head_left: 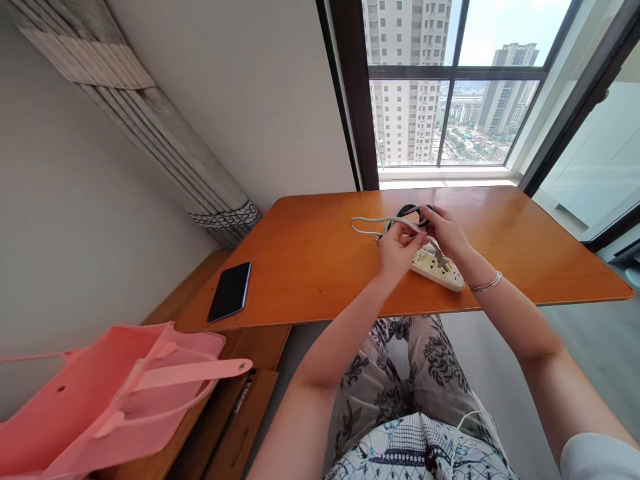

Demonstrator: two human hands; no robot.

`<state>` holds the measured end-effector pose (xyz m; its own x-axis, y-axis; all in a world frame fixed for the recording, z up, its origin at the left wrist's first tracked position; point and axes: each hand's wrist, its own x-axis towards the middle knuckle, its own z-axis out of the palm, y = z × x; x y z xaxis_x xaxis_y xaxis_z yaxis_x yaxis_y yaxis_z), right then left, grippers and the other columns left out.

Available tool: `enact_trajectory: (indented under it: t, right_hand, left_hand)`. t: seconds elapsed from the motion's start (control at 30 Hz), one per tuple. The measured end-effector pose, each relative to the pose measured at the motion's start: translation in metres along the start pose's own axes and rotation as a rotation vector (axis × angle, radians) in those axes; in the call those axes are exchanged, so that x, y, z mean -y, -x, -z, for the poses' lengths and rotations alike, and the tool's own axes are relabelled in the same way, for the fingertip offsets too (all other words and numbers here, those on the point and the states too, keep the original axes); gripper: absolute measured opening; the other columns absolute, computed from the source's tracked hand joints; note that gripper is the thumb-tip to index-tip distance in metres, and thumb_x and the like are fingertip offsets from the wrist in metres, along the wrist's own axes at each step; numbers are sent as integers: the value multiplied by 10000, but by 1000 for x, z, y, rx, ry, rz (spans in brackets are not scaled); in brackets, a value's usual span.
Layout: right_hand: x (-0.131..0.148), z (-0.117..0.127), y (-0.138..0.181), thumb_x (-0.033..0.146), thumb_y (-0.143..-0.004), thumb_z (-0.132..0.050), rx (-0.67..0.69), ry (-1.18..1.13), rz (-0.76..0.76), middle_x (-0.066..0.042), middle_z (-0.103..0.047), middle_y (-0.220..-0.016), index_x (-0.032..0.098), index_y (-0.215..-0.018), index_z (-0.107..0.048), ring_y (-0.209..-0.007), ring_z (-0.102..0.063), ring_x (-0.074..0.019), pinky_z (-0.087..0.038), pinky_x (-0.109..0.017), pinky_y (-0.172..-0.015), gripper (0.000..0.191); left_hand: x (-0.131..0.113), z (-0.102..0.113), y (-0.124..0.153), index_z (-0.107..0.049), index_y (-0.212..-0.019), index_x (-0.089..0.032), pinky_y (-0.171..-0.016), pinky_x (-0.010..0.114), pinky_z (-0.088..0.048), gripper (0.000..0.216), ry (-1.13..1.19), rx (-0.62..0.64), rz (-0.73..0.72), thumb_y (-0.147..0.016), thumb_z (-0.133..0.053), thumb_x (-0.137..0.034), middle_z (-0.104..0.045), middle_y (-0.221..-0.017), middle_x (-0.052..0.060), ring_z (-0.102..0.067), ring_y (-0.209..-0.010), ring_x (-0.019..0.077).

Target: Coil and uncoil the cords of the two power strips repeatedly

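On the orange wooden table (310,267) lies a white power strip (439,268). Its white cable (373,222) loops out to the left above the table. My left hand (397,248) pinches this cable near the strip. My right hand (447,230), with a silver bangle on its wrist, is closed on a coil of black cable (411,213) just behind the white loop. Both hands are close together over the middle of the table.
A black phone (230,291) lies face up at the table's left front corner. A pink tote bag (115,393) sits on a low wooden cabinet (235,427) at the lower left. A rolled mat (165,140) leans on the wall. A large window (450,87) is behind the table.
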<state>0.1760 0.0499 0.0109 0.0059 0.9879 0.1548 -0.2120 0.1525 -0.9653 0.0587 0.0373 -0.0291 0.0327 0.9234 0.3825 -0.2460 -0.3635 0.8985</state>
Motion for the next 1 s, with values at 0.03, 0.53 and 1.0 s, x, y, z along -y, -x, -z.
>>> enact_trajectory:
  t: [0.03,0.53,1.0]
  right_hand:
    - [-1,0,0,527,-674,-776,-3,7,6,47,-510,-638,195,-749,-537,-532,-514,-84,-425,-216,-495,415]
    - [-5,-7,5,697,-792,-583,-150,322,276,25,-500,-671,222,-747,-493,-580,-516,-105,-435,-238,-531,486]
    - [-3,-19,18,703,-865,-506,-275,131,320,-3,-516,-769,233,-868,-516,-629,-543,-105,-491,-249,-597,470]
  left_hand:
    - [2,-1,1,-640,-841,-198,-635,309,-596,355,-19,-7,-27,-675,-829,-449,-729,-824,37,-725,-669,182]
    - [26,-3,20,-753,-765,-219,-633,302,-506,141,-423,-78,-406,-808,-700,-343,-700,-960,81,-607,-707,152]
    - [26,-1,20,-751,-839,-263,-926,445,-460,84,-633,-304,-422,-764,-779,-289,-604,-849,47,-596,-902,232]
